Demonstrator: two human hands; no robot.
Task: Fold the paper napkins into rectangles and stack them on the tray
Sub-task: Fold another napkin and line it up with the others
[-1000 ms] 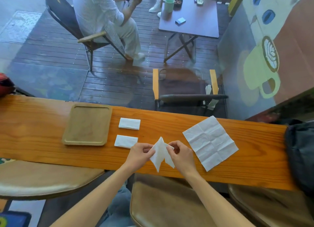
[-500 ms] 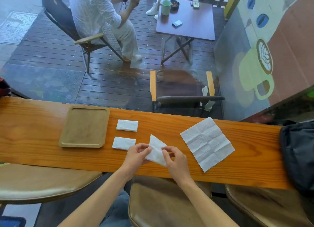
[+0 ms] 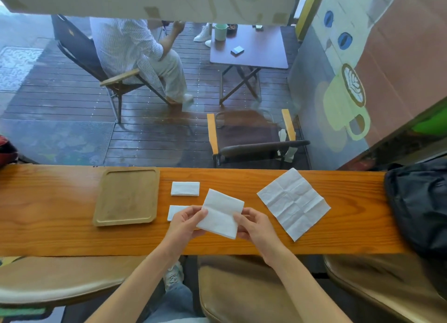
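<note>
A half-folded white napkin (image 3: 221,213) is held just above the wooden counter. My left hand (image 3: 186,223) pinches its left edge and my right hand (image 3: 254,226) pinches its right edge. Two napkins folded into small rectangles lie on the counter right of the tray: one farther back (image 3: 185,188), one nearer (image 3: 175,211) partly hidden by my left hand. An unfolded creased napkin (image 3: 293,202) lies flat to the right. The wooden tray (image 3: 127,195) sits at the left with nothing on it.
A dark bag (image 3: 420,206) rests on the counter's right end. Padded stools stand below the counter's near edge (image 3: 96,252). Behind the glass a person sits on a chair by a small table.
The napkin was a pointed, crumpled shape between my fingers; now it is spread into a flat rectangle. The camera view has tilted upward.
</note>
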